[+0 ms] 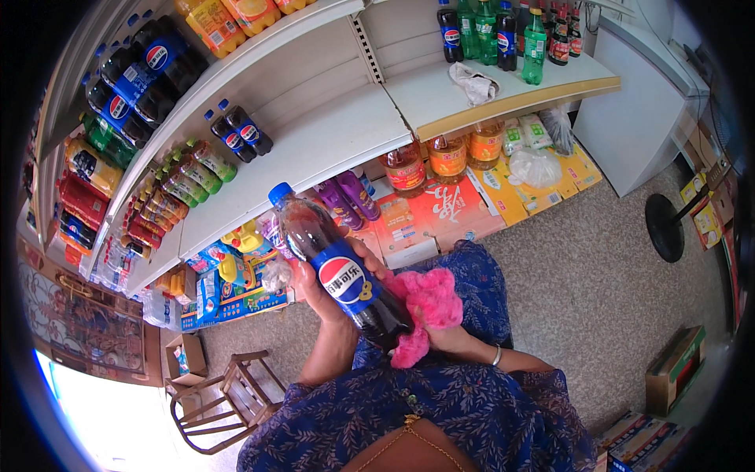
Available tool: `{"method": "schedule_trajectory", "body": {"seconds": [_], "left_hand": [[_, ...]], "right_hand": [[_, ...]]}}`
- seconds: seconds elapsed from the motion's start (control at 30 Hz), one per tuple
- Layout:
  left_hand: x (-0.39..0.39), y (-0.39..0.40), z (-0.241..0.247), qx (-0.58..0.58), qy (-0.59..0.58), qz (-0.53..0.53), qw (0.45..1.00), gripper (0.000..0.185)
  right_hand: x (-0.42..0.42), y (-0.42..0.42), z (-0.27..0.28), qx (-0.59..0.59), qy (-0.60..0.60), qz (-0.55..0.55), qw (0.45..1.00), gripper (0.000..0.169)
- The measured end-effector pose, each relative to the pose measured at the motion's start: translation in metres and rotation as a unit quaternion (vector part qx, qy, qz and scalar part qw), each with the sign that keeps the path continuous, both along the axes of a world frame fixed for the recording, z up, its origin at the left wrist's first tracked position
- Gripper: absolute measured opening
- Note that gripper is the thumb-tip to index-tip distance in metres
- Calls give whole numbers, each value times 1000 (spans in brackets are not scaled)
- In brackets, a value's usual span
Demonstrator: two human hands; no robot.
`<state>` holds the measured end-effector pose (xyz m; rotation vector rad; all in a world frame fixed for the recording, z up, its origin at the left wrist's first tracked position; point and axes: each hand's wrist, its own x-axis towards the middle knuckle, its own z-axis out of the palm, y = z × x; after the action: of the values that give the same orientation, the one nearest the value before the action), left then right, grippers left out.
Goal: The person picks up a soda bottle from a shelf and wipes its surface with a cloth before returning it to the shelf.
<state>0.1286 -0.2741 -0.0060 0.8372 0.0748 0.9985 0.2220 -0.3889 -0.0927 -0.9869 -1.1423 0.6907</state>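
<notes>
A large Pepsi cola bottle [345, 271] with a blue cap lies tilted in front of my chest, its cap pointing up and left. My left hand [324, 289] is wrapped around its upper half, thumb on the near side and fingers on the far side. A fluffy pink cloth [427, 301] touches the bottle's lower end. My right hand [442, 336], with a bracelet at the wrist, is closed on this cloth, which hides most of the fingers. On the middle shelf ahead [307, 147], two smaller Pepsi bottles [240, 133] stand beside green-capped drinks [203, 171].
A crumpled white cloth [475, 84] lies on the right shelf near green soda bottles [534, 50]. Below stand cooking oil jugs [446, 159] on cartons [454, 206]. A wooden chair [236, 395] is at lower left, a black round stand base [665, 227] at right.
</notes>
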Motion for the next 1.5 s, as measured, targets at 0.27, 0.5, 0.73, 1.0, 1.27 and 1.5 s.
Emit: {"method": "schedule_trajectory", "body": {"seconds": [0.27, 0.5, 0.73, 1.0, 1.27, 1.5], "left_hand": [[-4, 9, 3, -57, -5, 97, 994, 66], [-1, 4, 9, 104, -26, -15, 994, 75], [-3, 1, 2, 92, -16, -13, 996, 78], [1, 8, 6, -65, 62, 117, 989, 64], [-1, 4, 3, 32, 27, 48, 998, 67], [-3, 2, -5, 131, -4, -44, 990, 82]], "right_hand": [[-4, 11, -3, 16, -14, -16, 1000, 42], [-12, 13, -27, 12, -21, -62, 998, 39], [-6, 2, -11, -156, 140, 108, 972, 40], [-11, 17, -113, -198, -87, 241, 946, 52], [-4, 4, -70, -243, -86, 201, 945, 56], [3, 0, -2, -260, 198, 207, 922, 58]]}}
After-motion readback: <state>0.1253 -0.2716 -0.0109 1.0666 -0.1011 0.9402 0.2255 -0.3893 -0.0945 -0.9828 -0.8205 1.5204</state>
